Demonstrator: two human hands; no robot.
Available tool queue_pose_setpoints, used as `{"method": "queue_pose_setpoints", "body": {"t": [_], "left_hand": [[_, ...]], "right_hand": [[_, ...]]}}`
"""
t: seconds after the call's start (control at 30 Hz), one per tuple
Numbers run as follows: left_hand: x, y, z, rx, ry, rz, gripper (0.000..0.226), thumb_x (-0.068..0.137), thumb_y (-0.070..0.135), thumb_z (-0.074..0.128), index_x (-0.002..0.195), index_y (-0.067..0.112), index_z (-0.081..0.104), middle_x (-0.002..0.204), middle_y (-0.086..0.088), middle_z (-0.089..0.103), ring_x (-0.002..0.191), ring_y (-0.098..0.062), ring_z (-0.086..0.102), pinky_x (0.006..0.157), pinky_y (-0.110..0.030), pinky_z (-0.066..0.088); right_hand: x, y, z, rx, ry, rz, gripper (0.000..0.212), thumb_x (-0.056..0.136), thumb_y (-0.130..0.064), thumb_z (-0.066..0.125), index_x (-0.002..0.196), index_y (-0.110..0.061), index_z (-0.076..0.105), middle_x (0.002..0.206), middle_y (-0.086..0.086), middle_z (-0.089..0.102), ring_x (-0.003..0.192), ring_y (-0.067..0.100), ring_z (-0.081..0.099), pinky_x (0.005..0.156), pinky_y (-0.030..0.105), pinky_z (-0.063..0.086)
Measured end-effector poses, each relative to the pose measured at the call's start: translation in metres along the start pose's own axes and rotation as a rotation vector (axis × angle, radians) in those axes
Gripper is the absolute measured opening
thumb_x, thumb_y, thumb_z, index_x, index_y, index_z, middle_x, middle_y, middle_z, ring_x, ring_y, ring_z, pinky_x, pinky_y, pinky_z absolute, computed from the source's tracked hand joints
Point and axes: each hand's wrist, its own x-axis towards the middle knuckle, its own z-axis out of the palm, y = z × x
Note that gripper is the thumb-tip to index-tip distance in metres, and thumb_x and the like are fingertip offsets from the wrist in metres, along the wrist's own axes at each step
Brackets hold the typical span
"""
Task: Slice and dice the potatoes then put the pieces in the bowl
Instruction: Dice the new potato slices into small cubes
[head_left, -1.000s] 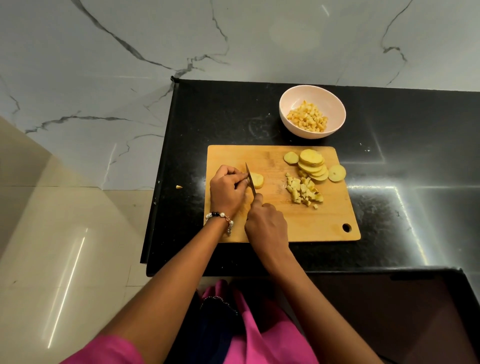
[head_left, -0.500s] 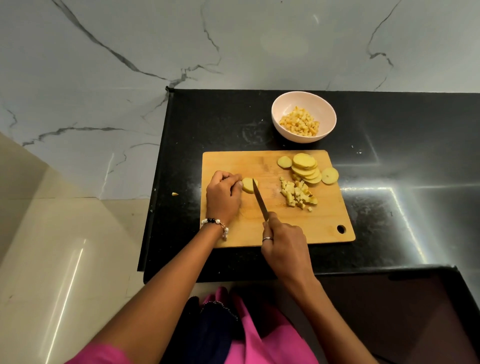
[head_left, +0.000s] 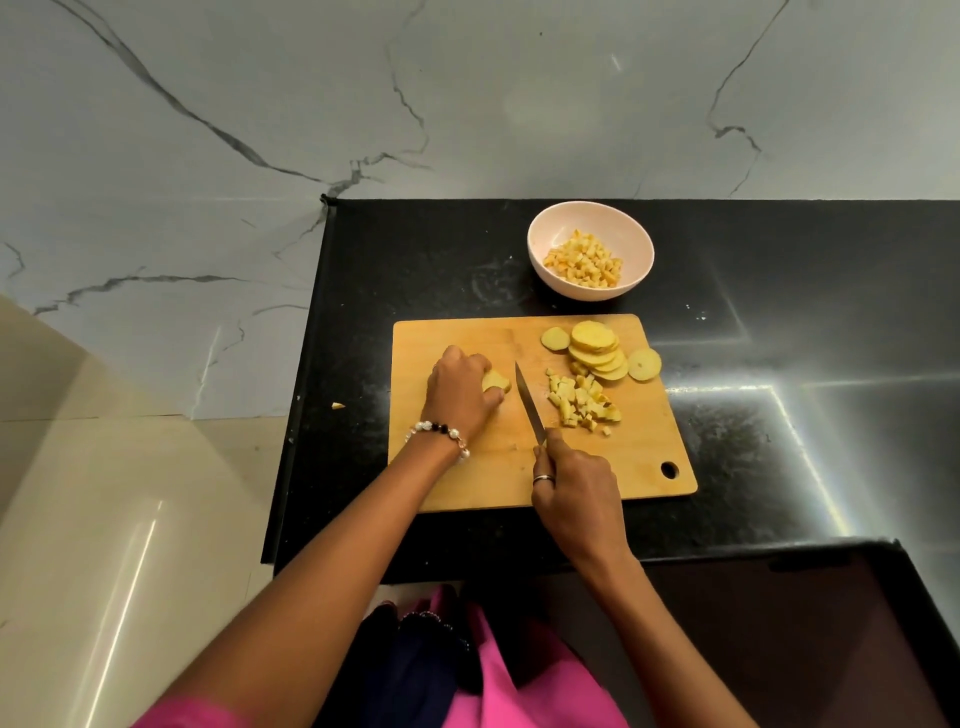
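Countertop (head_left: 779, 415) carries one wooden cutting board (head_left: 467, 488), and beyond it one pale bowl (head_left: 540, 228) already part-filled with diced potato. On the board sit one fanned stack of round slices (head_left: 597, 348), with a single slice at each end, and one loose pile of dice (head_left: 582, 402) just below the stack. My left hand (head_left: 462, 395) closes over the remaining potato piece (head_left: 496, 383) at the board's left half, fingers curled on top of it. My right hand (head_left: 576, 493) wraps fully around the handle of one knife (head_left: 529, 402), blade free of the potato and pointing away from me, between the piece and the dice. For the next cut I judge it best to keep my left fingertips tucked back, set the blade square beside them, and press straight down. One stray bit (head_left: 337, 405) lies off the board, left.
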Motion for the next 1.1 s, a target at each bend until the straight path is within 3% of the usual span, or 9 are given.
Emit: {"method": "queue_pose_setpoints", "body": {"t": [0.2, 0.37, 0.53, 0.67, 0.77, 0.97, 1.1], "left_hand": [[0.018, -0.012, -0.018, -0.026, -0.196, 0.207, 0.045, 0.078, 0.018, 0.075, 0.122, 0.015, 0.063, 0.107, -0.001, 0.056, 0.089, -0.009, 0.048, 0.079, -0.018, 0.043], [0.011, -0.012, -0.007, -0.025, -0.061, 0.134, 0.051, 0.077, 0.017, 0.075, 0.126, 0.013, 0.060, 0.107, -0.005, 0.058, 0.095, -0.017, 0.056, 0.085, -0.026, 0.050], [0.000, -0.010, 0.003, -0.098, -0.035, 0.032, 0.060, 0.070, 0.028, 0.081, 0.123, 0.013, 0.061, 0.105, -0.005, 0.054, 0.089, -0.018, 0.058, 0.084, -0.030, 0.050], [-0.002, -0.007, 0.005, -0.081, -0.023, 0.018, 0.063, 0.069, 0.033, 0.082, 0.125, 0.016, 0.060, 0.106, -0.002, 0.052, 0.088, -0.014, 0.056, 0.079, -0.020, 0.045], [0.000, -0.005, 0.002, -0.062, -0.020, 0.006, 0.058, 0.071, 0.034, 0.080, 0.123, 0.017, 0.061, 0.109, -0.004, 0.054, 0.094, -0.018, 0.057, 0.082, -0.024, 0.044], [0.001, -0.009, 0.000, -0.104, -0.012, 0.032, 0.053, 0.071, 0.031, 0.080, 0.119, 0.016, 0.065, 0.104, -0.004, 0.058, 0.089, -0.018, 0.059, 0.084, -0.031, 0.051], [0.000, -0.011, 0.001, -0.109, 0.008, 0.054, 0.052, 0.073, 0.030, 0.078, 0.121, 0.015, 0.064, 0.105, -0.005, 0.060, 0.089, -0.016, 0.057, 0.081, -0.025, 0.048]], "right_hand": [[0.001, 0.002, 0.007, -0.028, 0.003, -0.005, 0.040, 0.097, -0.020, 0.043, 0.134, -0.004, 0.050, 0.081, 0.016, 0.068, 0.072, 0.036, 0.061, 0.057, 0.038, 0.039], [0.003, -0.001, 0.014, -0.115, -0.018, -0.004, 0.041, 0.097, -0.020, 0.042, 0.135, -0.005, 0.047, 0.083, 0.016, 0.066, 0.071, 0.038, 0.061, 0.054, 0.034, 0.032], [-0.006, -0.009, 0.024, -0.203, -0.007, 0.010, 0.034, 0.088, -0.017, 0.051, 0.116, -0.001, 0.062, 0.063, 0.011, 0.063, 0.047, 0.032, 0.057, 0.042, 0.029, 0.026], [-0.002, -0.015, 0.026, -0.144, -0.002, 0.020, 0.038, 0.096, -0.019, 0.043, 0.129, -0.002, 0.052, 0.079, 0.015, 0.066, 0.065, 0.036, 0.061, 0.050, 0.033, 0.030], [0.004, -0.009, 0.024, -0.099, 0.027, 0.008, 0.039, 0.098, -0.022, 0.038, 0.132, -0.006, 0.048, 0.086, 0.014, 0.066, 0.076, 0.037, 0.061, 0.055, 0.035, 0.033], [0.008, -0.008, 0.016, -0.067, 0.037, -0.034, 0.039, 0.098, -0.022, 0.038, 0.132, -0.007, 0.048, 0.085, 0.013, 0.066, 0.075, 0.035, 0.061, 0.056, 0.036, 0.038], [0.008, -0.014, 0.017, -0.088, 0.024, -0.044, 0.040, 0.099, -0.023, 0.037, 0.135, -0.008, 0.046, 0.087, 0.014, 0.066, 0.076, 0.035, 0.061, 0.055, 0.034, 0.033]]}}
